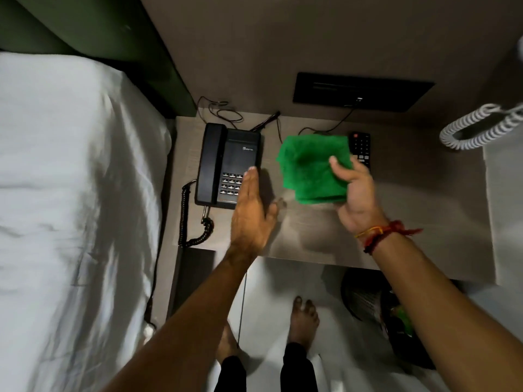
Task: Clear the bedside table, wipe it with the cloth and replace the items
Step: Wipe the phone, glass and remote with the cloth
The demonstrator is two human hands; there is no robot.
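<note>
The brown bedside table [311,236] stands between the bed and a white unit. A black desk phone [223,162] with its handset on the cradle sits at the table's left side. My left hand [252,213] is flat and open, fingers over the phone's keypad corner. A folded green cloth [311,168] is held above the table's middle by my right hand [356,193], thumb on top. A black remote control [360,147] lies at the back right, partly hidden behind the cloth and my fingers.
The bed with white sheets [70,207] fills the left. A black wall panel [362,91] with a cable is behind the table. A coiled white cord [478,128] hangs at right. A dark bin [376,309] stands under the table's right side. My bare feet are on the white floor.
</note>
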